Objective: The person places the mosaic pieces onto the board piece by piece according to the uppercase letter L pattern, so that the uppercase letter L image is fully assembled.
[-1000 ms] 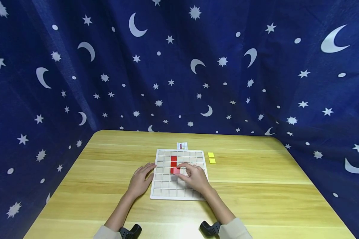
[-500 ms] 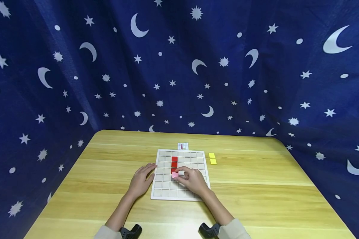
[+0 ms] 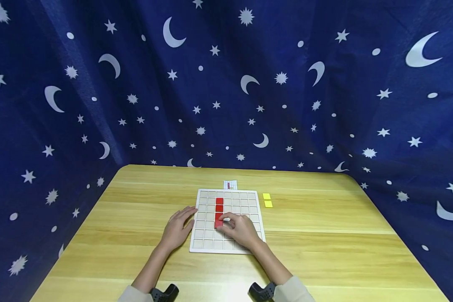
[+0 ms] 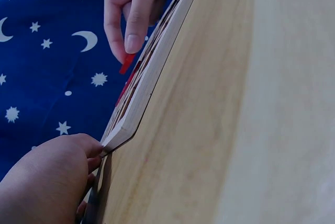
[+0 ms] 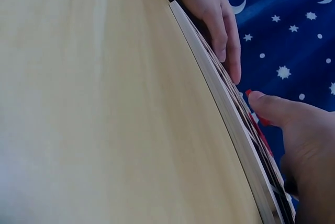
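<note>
A white-rimmed grid board (image 3: 207, 243) lies on the table, with a column of red square tiles (image 3: 219, 208) set in its cells. My right hand (image 3: 243, 231) pinches another red tile (image 3: 218, 225) between thumb and fingers, over the cell just below that column. Seen from the left wrist, the held tile (image 4: 126, 65) is tilted, close over the board's surface. At the board's left edge rests my left hand (image 3: 176, 229), fingers relaxed and holding nothing; its fingertips are right at the rim.
Two yellow square tiles (image 3: 268, 204) lie on the table to the right of the board. A small printed grid card (image 3: 230, 184) sits behind the board's far edge. A dark blue curtain (image 3: 226, 105) with moons and stars hangs behind the wooden table (image 3: 324, 235).
My right hand has carried its tile toward me and slightly left, from beside the third red tile to below the column. My left hand stays at the board's edge.
</note>
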Motion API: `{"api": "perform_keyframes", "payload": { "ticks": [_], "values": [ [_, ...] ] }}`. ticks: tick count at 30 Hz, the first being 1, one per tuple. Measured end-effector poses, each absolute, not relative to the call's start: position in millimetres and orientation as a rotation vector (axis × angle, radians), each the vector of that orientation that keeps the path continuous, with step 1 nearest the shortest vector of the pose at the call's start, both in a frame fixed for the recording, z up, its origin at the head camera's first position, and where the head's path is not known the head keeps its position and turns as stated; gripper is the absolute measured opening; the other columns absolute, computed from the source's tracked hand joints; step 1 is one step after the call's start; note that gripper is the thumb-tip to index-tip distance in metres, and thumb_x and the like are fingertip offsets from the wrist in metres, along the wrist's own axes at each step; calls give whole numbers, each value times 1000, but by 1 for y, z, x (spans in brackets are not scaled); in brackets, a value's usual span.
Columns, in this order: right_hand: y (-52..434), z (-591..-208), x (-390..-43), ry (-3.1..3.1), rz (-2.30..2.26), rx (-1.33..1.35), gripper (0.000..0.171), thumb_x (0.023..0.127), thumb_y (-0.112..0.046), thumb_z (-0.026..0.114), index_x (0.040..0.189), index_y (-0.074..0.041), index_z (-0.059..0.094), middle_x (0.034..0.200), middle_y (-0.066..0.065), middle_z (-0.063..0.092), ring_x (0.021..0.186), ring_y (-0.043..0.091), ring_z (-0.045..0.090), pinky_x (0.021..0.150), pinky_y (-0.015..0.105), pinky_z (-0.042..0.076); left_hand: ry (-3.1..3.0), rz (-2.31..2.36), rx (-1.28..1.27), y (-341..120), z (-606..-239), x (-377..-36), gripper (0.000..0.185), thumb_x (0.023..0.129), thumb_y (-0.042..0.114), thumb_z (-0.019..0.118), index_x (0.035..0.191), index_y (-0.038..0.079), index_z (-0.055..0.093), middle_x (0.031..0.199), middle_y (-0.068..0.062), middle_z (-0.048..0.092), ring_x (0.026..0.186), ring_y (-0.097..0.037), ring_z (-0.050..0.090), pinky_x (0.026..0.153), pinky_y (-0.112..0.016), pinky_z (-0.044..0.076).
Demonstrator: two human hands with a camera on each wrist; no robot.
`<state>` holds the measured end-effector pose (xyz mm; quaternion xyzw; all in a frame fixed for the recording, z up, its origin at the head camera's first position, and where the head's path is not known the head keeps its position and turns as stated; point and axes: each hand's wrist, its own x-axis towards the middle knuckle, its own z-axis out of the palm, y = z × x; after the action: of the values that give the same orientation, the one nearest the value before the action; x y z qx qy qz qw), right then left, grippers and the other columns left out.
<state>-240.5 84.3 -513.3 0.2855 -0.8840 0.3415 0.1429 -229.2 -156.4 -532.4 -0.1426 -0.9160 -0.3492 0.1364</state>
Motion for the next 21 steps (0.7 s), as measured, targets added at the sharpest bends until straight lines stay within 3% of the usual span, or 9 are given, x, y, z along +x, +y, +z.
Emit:
{"api": "perform_keyframes", "payload": {
  "ticks": [5,21],
  "values": [
    [83,-513,-239,-2583,970,803,26,74,-33,76,93,-17,69,46,-20,20,44,-3,15,41,18,20,-2659,-1021,-405,-156,-532,-229,34,92,15,56,125,10,58,130,-6,53,126,-26,41,109,-43,23],
    [82,-511,-237,-2643,939,770,25,75,-35,75,94,-19,69,46,-17,22,45,-1,16,41,18,18,-2656,-1017,-410,-156,-531,-229,33,92,15,56,125,11,58,130,-5,54,126,-26,41,108,-44,24]
  ]
}}
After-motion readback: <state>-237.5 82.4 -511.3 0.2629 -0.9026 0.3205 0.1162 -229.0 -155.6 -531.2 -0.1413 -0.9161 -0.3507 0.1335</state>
